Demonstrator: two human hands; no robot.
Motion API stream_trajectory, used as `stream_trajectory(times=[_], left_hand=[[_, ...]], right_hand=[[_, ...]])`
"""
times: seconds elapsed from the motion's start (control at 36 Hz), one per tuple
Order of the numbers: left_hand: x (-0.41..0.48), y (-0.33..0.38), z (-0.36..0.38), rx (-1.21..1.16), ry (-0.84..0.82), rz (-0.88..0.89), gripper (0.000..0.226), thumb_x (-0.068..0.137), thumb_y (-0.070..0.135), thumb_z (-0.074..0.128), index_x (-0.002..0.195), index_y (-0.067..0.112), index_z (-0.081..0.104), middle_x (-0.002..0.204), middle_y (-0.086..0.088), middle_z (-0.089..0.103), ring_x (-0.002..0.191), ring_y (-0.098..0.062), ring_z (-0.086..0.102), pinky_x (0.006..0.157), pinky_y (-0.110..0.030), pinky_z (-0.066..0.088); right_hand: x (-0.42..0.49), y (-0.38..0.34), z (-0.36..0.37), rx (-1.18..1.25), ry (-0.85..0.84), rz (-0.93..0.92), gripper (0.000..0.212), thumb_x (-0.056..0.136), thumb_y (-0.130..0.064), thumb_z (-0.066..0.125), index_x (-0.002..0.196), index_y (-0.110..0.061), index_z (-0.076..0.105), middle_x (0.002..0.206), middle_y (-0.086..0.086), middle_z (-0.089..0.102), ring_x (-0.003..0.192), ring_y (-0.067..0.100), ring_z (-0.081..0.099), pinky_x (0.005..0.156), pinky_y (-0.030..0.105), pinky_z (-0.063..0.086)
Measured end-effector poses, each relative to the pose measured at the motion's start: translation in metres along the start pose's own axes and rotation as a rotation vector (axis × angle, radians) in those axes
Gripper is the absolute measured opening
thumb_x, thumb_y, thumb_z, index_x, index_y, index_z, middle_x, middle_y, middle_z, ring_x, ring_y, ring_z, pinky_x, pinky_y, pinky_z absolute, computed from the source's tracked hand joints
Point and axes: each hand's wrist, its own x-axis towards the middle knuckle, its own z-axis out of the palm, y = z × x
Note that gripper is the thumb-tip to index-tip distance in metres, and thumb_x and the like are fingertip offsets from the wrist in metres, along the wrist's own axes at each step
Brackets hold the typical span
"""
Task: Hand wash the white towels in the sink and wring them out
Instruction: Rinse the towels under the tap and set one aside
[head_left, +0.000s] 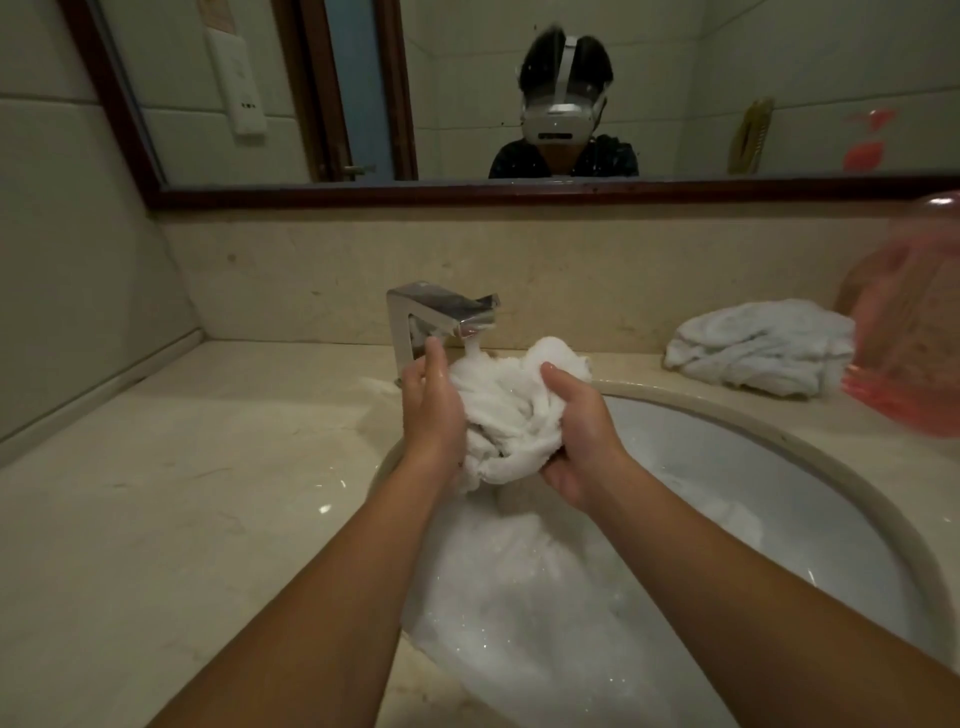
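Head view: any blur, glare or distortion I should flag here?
Head view: dim, greenish light. Wide-angle distortion bows the mirror frame. The pink basin at the right edge is smeared. There are small glints on the wet counter. The gripped towel is reasonably sharp.

One head-worn camera looks forward and down from close above the counter (182, 493), squarely facing the wall. The sink (779, 457) lies very near, filling the frame from centre to 5 o'clock. At 12 o'clock the mirror (457, 104) reflects the headset (558, 117).
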Motion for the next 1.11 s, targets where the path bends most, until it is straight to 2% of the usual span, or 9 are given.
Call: stream_trajectory(times=[0.08, 0.17, 0.28, 0.5, 0.67, 0.78, 0.83, 1.03, 1.11], left_hand=[[-0.002, -0.001, 0.000, 0.076, -0.101, -0.022, 0.099, 0.077, 0.100, 0.032, 0.127, 0.024, 0.073, 0.117, -0.001, 0.078, 0.109, -0.021, 0.074, 0.101, -0.047, 0.058], [-0.006, 0.005, 0.001, 0.184, -0.105, -0.012, 0.117, 0.067, 0.108, 0.020, 0.132, 0.024, 0.071, 0.126, -0.003, 0.074, 0.118, -0.025, 0.069, 0.108, -0.050, 0.052], [-0.004, 0.007, 0.003, 0.200, -0.018, -0.069, 0.095, 0.096, 0.084, 0.012, 0.142, 0.018, 0.063, 0.136, -0.007, 0.067, 0.125, -0.031, 0.063, 0.111, -0.048, 0.048], [0.003, 0.003, -0.002, 0.014, 0.060, -0.234, 0.087, 0.100, 0.079, 0.023, 0.139, 0.012, 0.063, 0.119, -0.013, 0.072, 0.109, -0.034, 0.069, 0.101, -0.049, 0.057], [0.006, 0.001, -0.004, -0.005, 0.050, -0.191, 0.084, 0.101, 0.078, 0.025, 0.136, 0.013, 0.065, 0.116, -0.012, 0.075, 0.105, -0.031, 0.072, 0.099, -0.049, 0.059], [0.012, -0.009, -0.005, 0.042, 0.037, -0.134, 0.096, 0.086, 0.091, 0.026, 0.131, 0.018, 0.069, 0.113, -0.009, 0.077, 0.105, -0.031, 0.074, 0.100, -0.050, 0.059], [0.010, -0.007, -0.005, 0.050, 0.028, -0.123, 0.092, 0.089, 0.089, 0.028, 0.132, 0.019, 0.070, 0.116, -0.008, 0.076, 0.108, -0.030, 0.072, 0.102, -0.050, 0.057], [0.005, 0.001, -0.005, 0.101, -0.012, -0.085, 0.077, 0.098, 0.081, 0.032, 0.128, 0.022, 0.072, 0.110, -0.004, 0.077, 0.105, -0.026, 0.072, 0.101, -0.051, 0.057], [0.006, 0.000, -0.005, 0.076, -0.011, -0.102, 0.071, 0.100, 0.077, 0.037, 0.129, 0.022, 0.071, 0.114, -0.004, 0.076, 0.108, -0.027, 0.071, 0.102, -0.050, 0.056]], right_hand=[[0.004, -0.005, 0.003, -0.017, 0.011, -0.093, 0.046, 0.108, -0.044, 0.056, 0.141, -0.013, 0.061, 0.121, 0.016, 0.078, 0.110, 0.034, 0.077, 0.105, 0.053, 0.058], [0.005, -0.006, 0.005, -0.047, 0.030, -0.134, 0.045, 0.110, -0.046, 0.053, 0.139, -0.013, 0.062, 0.118, 0.016, 0.078, 0.107, 0.032, 0.078, 0.101, 0.052, 0.060], [0.007, -0.002, 0.005, -0.095, 0.048, -0.147, 0.043, 0.109, -0.046, 0.055, 0.139, -0.016, 0.060, 0.118, 0.014, 0.078, 0.105, 0.031, 0.078, 0.100, 0.052, 0.061], [0.012, 0.008, 0.000, -0.036, 0.067, -0.030, 0.057, 0.104, -0.059, 0.056, 0.132, -0.011, 0.068, 0.116, 0.016, 0.080, 0.109, 0.034, 0.077, 0.106, 0.051, 0.057], [0.008, 0.011, 0.001, -0.153, -0.090, -0.023, 0.081, 0.074, -0.059, 0.090, 0.131, -0.006, 0.070, 0.117, 0.020, 0.079, 0.108, 0.036, 0.077, 0.107, 0.052, 0.057], [0.005, 0.011, -0.001, -0.248, -0.010, -0.052, 0.040, 0.092, -0.027, 0.080, 0.122, -0.003, 0.070, 0.103, 0.018, 0.081, 0.098, 0.034, 0.080, 0.096, 0.051, 0.063], [0.006, 0.007, -0.001, -0.251, 0.039, -0.073, 0.029, 0.098, -0.023, 0.069, 0.121, -0.004, 0.071, 0.100, 0.017, 0.081, 0.096, 0.032, 0.080, 0.087, 0.044, 0.064], [0.014, 0.004, 0.001, -0.007, -0.019, -0.060, 0.041, 0.101, -0.024, 0.068, 0.135, -0.002, 0.064, 0.116, 0.019, 0.079, 0.106, 0.035, 0.078, 0.099, 0.050, 0.061], [0.014, 0.001, -0.002, 0.066, -0.025, -0.050, 0.042, 0.105, -0.028, 0.063, 0.138, -0.003, 0.062, 0.121, 0.020, 0.077, 0.110, 0.037, 0.077, 0.094, 0.049, 0.062]])
